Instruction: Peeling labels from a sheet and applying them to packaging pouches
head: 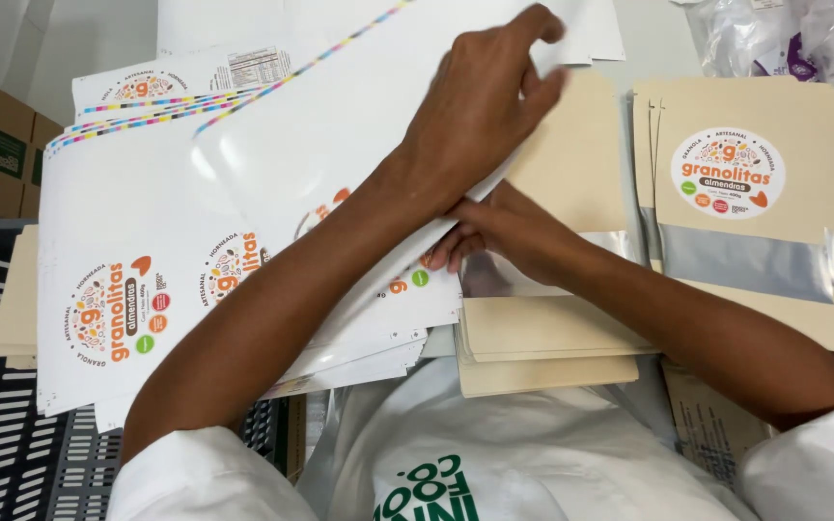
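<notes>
While the left hand (480, 106) presses flat on a glossy white label sheet (340, 145), fingers spread and palm down, the sheet bows upward beneath it — probably held that way so one sticker can be worked loose without the whole sheet sliding. That grip is open, bearing down rather than pinching. The left forearm crosses the view diagonally from the lower left, wrist bent slightly so the fingertips point toward the far edge of the table (649, 39).

Beneath the raised sheet the right hand (494, 236) reaches in from the right, its fingers curled at the sheet's lower edge where it meets a tan pouch (571, 154). Whether those fingers pinch the sheet, a sticker or the pouch I cannot tell — the left wrist and the sheet hide the fingertips. The right forearm lies low and nearly level, resting over a stack of tan pouches (542, 338) just in front of the body.

More label sheets (118, 289) lie fanned at the left, their round printed stickers facing up, overlapping a black slatted crate (2, 434). At the right sits a pile of finished pouches (755, 174), the top one already bearing a round sticker above its silvery window — set well apart from the unlabelled stack, seemingly to keep done from undone.
</notes>
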